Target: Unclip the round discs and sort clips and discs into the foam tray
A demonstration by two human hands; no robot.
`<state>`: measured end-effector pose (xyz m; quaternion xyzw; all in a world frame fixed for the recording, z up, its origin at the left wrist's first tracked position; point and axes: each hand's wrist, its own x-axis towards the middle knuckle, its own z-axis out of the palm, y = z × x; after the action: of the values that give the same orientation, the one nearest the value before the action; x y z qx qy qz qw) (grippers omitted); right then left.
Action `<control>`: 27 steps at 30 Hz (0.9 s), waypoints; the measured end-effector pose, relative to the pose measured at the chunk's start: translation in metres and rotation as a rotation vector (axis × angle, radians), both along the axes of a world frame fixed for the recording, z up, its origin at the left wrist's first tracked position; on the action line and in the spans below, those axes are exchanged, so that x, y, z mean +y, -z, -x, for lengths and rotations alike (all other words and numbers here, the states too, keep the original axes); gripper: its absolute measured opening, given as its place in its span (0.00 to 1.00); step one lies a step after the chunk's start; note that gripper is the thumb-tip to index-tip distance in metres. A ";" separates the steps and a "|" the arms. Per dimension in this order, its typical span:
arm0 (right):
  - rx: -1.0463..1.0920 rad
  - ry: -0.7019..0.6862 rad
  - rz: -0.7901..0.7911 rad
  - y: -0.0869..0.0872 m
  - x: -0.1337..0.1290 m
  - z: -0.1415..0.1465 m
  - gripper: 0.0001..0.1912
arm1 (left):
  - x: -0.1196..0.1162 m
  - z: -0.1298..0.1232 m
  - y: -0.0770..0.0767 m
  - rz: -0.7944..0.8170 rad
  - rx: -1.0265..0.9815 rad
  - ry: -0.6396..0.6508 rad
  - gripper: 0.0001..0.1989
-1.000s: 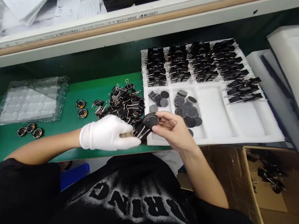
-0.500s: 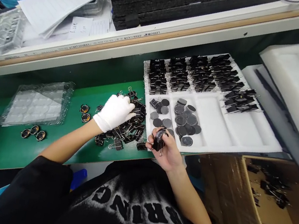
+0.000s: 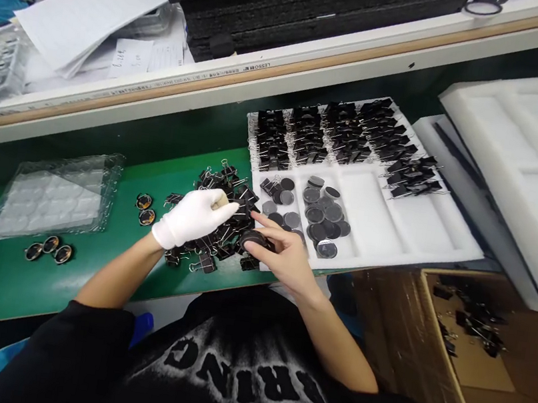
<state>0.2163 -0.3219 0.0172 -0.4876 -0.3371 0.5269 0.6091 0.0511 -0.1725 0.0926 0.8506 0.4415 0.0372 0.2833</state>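
My left hand (image 3: 196,216), in a white glove, is closed with thumb and fingers pinched at a black binder clip (image 3: 243,211), above a heap of binder clips (image 3: 204,262) on the green table. Just to its right, my bare right hand (image 3: 284,254) grips a round black part (image 3: 255,238) between thumb and fingers, its index finger stretched toward the clip. The underside of the round part is hidden by my palm. Beside the right hand, dark round discs (image 3: 332,211) lie in compartments of a white foam tray (image 3: 410,233).
Rows of binder clips (image 3: 343,132) fill the tray's far side. More foam trays (image 3: 517,131) lean at right, above a cardboard box (image 3: 488,389) with clips inside. Round parts with gold-coloured insides (image 3: 146,217) and clear plastic trays (image 3: 55,190) lie at left. A raised ledge (image 3: 205,87) runs behind.
My right hand has moved left and turned over, bringing the round part close to my left hand. My left hand has drawn slightly back with a clip at its fingertips. The view has shifted slightly.
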 end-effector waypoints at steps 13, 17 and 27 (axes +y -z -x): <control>-0.447 0.107 -0.337 0.007 0.014 0.025 0.09 | -0.015 0.037 0.029 0.011 -0.171 0.032 0.12; -0.510 0.134 -0.307 0.009 0.013 0.022 0.08 | -0.014 0.046 0.030 0.201 -0.288 -0.078 0.11; -0.739 0.058 -0.432 0.013 0.022 0.020 0.11 | -0.005 0.059 0.032 0.746 -0.700 -0.017 0.26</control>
<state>0.1962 -0.2996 0.0039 -0.5140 -0.6215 0.2169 0.5501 -0.0077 -0.1777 0.0602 0.6244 0.3100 0.1620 0.6984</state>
